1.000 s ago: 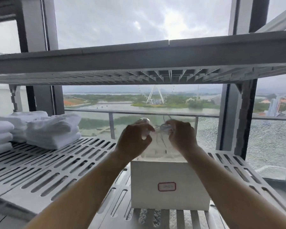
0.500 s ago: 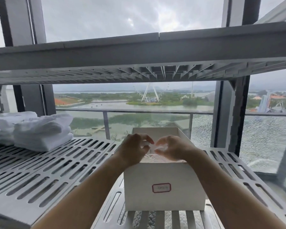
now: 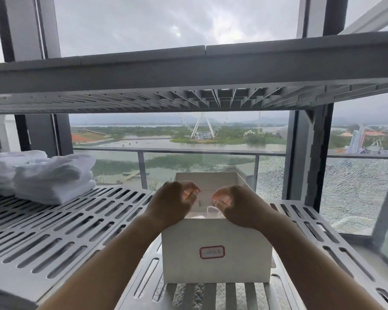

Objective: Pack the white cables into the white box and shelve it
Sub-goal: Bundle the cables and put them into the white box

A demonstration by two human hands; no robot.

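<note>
The white box [image 3: 215, 240] stands open on the grey slatted shelf [image 3: 81, 222], with a red-bordered label [image 3: 212, 252] on its near side. White cables [image 3: 212, 212] lie inside it, only partly visible between my hands. My left hand [image 3: 169, 203] hovers over the box's left rim with its fingers curled and nothing seen in them. Over the right rim is my right hand [image 3: 239, 204], also loosely curled, with its fingertips just above the cable loops. A small gap separates the two hands.
Folded white towels [image 3: 52, 177] are stacked on the same shelf at the left. An upper shelf [image 3: 188, 70] hangs close overhead. Dark frame posts [image 3: 306, 151] stand behind the box on the right, with a window and balcony rail beyond.
Both hands came down from above the box into its opening with the clear-wrapped cables. They have since moved apart, and the cables now lie in the box.
</note>
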